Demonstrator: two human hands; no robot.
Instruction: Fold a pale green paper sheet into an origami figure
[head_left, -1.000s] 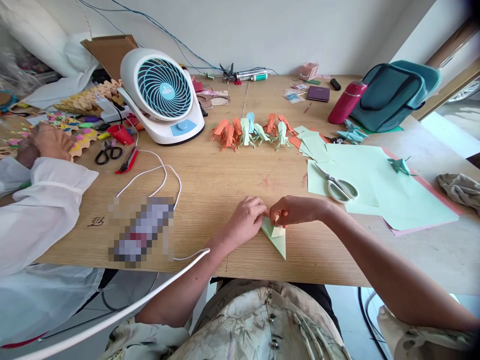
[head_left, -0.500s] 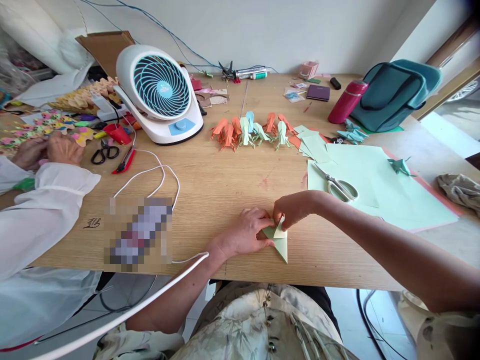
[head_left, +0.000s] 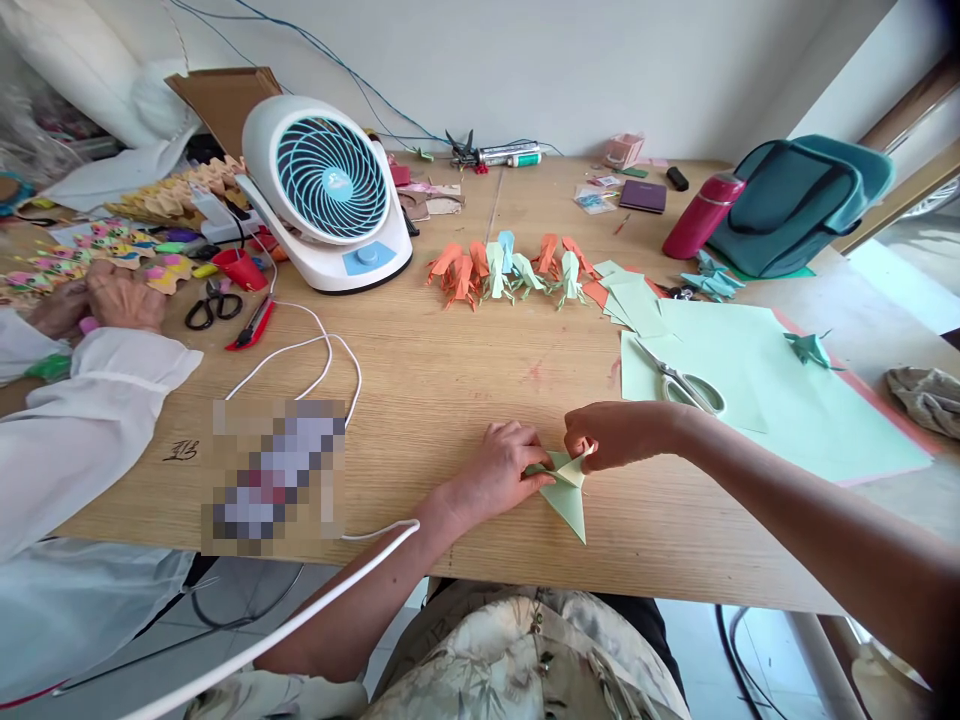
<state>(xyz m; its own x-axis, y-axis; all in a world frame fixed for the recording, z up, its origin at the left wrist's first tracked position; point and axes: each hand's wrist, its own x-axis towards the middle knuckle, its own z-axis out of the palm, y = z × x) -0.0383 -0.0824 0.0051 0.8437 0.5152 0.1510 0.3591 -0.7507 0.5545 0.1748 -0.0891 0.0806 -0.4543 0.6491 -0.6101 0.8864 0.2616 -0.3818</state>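
Observation:
A light green folded paper piece (head_left: 568, 494) lies on the wooden table (head_left: 450, 380) near its front edge, its point aimed at me. My left hand (head_left: 501, 468) presses down on the paper's left side with fingers curled. My right hand (head_left: 611, 436) pinches a raised flap at the paper's upper right corner. Both hands touch the same piece.
Green paper sheets (head_left: 757, 380) with scissors (head_left: 686, 383) lie to the right. A row of orange and green origami figures (head_left: 510, 270) stands mid-table. A white fan (head_left: 330, 195) and its cable (head_left: 315, 350) sit at left. Another person's sleeve (head_left: 82, 420) and hands (head_left: 105, 298) are far left. A teal bag (head_left: 799, 200) and red bottle (head_left: 701, 215) stand at back right.
My right hand has pulled the paper flap outward to the right and lower. The left hand stayed pressing the paper. The other person's hands shifted slightly.

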